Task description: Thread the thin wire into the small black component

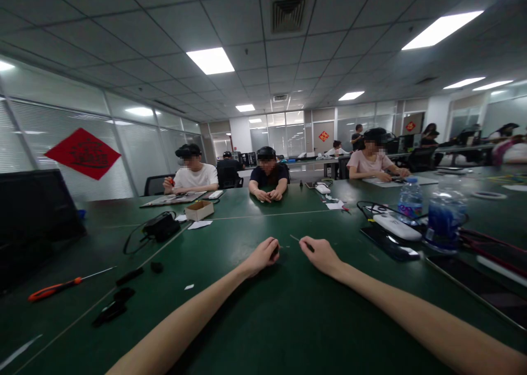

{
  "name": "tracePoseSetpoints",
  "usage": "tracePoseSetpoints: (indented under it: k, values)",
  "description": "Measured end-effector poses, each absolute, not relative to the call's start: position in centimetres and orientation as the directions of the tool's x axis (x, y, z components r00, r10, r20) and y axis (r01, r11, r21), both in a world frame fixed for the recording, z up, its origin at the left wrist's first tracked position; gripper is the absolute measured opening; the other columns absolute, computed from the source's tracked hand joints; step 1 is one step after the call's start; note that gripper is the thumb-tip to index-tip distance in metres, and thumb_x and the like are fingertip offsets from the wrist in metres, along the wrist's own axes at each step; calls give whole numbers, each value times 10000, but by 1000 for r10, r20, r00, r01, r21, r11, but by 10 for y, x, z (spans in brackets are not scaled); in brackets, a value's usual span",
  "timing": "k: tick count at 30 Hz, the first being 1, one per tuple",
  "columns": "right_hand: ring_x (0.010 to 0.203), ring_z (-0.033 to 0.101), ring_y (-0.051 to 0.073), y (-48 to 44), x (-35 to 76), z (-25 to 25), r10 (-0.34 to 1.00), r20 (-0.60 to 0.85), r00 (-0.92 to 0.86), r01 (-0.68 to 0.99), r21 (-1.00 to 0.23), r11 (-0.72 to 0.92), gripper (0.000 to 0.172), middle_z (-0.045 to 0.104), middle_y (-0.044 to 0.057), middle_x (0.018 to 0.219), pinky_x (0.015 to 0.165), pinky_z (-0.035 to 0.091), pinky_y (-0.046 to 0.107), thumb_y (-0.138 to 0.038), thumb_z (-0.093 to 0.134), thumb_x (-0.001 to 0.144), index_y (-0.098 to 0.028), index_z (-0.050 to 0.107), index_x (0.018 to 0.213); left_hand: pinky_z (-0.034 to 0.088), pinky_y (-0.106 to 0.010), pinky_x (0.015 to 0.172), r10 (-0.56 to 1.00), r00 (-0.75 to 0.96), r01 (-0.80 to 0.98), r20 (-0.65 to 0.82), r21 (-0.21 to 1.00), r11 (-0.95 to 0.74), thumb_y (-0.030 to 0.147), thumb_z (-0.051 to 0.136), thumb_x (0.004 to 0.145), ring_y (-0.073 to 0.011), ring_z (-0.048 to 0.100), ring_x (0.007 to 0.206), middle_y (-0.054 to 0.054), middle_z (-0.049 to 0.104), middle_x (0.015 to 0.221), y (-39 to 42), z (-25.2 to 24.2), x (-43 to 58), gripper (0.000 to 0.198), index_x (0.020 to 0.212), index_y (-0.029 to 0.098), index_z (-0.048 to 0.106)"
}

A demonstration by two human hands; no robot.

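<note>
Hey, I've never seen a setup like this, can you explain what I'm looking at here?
There's no robot: these are a person's bare hands, seen in one picture from a camera worn on their head, looking forward and down. Their forearms reach over a green table. The right hand holds a thin rod-like piece. The left hand is curled; I can't tell whether it holds anything. On the left lie an orange-and-black screwdriver and some dark pieces, with a small box farther back. On the right stand a smaller bottle and a larger bottle. The hands straight across belong to someone else.
</note>
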State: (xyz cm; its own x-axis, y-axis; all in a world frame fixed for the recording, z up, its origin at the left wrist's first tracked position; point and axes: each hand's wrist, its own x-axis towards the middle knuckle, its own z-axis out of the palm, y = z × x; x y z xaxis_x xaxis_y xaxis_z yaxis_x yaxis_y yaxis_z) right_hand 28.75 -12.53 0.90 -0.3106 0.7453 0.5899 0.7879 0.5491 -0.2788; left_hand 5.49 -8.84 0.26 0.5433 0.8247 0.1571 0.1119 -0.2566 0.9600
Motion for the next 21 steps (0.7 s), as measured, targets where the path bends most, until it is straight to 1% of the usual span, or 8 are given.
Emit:
tracePoseSetpoints:
  k: [2, 4, 7, 10, 15, 17, 19, 21]
  values:
    - [648, 606, 144, -129, 285, 9, 706, 556, -438, 750, -206, 628, 305, 665, 23, 756, 629, 408, 229, -354, 366, 934, -209, 634, 957, 226, -178, 419, 835, 533, 75, 136, 976, -207, 570, 338, 857, -73, 359, 471, 19, 467, 634, -86, 1, 55, 404, 891, 181, 443]
    - [645, 603, 138, -132, 282, 9, 695, 529, -487, 735, -181, 653, 296, 666, 19, 756, 632, 403, 224, -354, 379, 929, -216, 639, 951, 225, -173, 404, 841, 524, 48, 138, 981, -190, 554, 365, 852, -65, 366, 449, 19, 478, 642, -86, 0, 56, 384, 896, 179, 435]
    - [632, 597, 136, -133, 280, 8, 711, 525, -468, 753, -185, 632, 299, 664, 22, 749, 633, 398, 224, -358, 382, 926, -213, 640, 961, 243, -167, 398, 838, 510, 23, 194, 971, -239, 499, 484, 822, -51, 380, 436, 22, 486, 657, -88, 0, 57, 337, 888, 174, 428]
    - [630, 596, 137, -131, 281, 6, 712, 525, -467, 754, -184, 631, 294, 661, 17, 741, 641, 398, 228, -362, 386, 924, -219, 640, 958, 257, -159, 398, 838, 490, 22, 238, 958, -285, 453, 569, 785, -43, 390, 434, 28, 488, 669, -90, 0, 57, 341, 913, 175, 419]
    - [618, 595, 142, -131, 281, 6, 717, 539, -442, 769, -184, 612, 309, 656, 19, 727, 631, 403, 236, -371, 367, 931, -217, 634, 962, 256, -151, 391, 850, 480, -23, 216, 972, -234, 355, 526, 800, -43, 395, 424, 29, 498, 714, -86, -1, 55, 323, 1035, 215, 355]
    - [622, 596, 145, -132, 281, 7, 722, 542, -429, 778, -185, 601, 314, 656, 24, 733, 631, 407, 238, -372, 362, 933, -213, 631, 966, 249, -143, 392, 860, 473, -64, 190, 981, -181, 285, 509, 777, -42, 380, 409, 47, 479, 705, -84, -2, 54, 383, 1090, 247, 290]
    - [627, 597, 144, -132, 281, 8, 725, 540, -427, 784, -179, 595, 313, 656, 25, 739, 633, 412, 238, -373, 363, 932, -211, 629, 967, 238, -136, 394, 864, 473, -108, 174, 984, -140, 230, 494, 742, -35, 352, 391, 64, 459, 699, -83, -3, 53, 442, 1098, 273, 235]
    - [634, 600, 144, -133, 281, 8, 726, 544, -420, 793, -168, 585, 310, 655, 26, 740, 641, 416, 239, -375, 367, 931, -211, 628, 966, 226, -130, 392, 861, 479, -142, 173, 983, -119, 208, 476, 718, -31, 328, 379, 73, 446, 698, -81, -4, 52, 450, 1074, 284, 212]
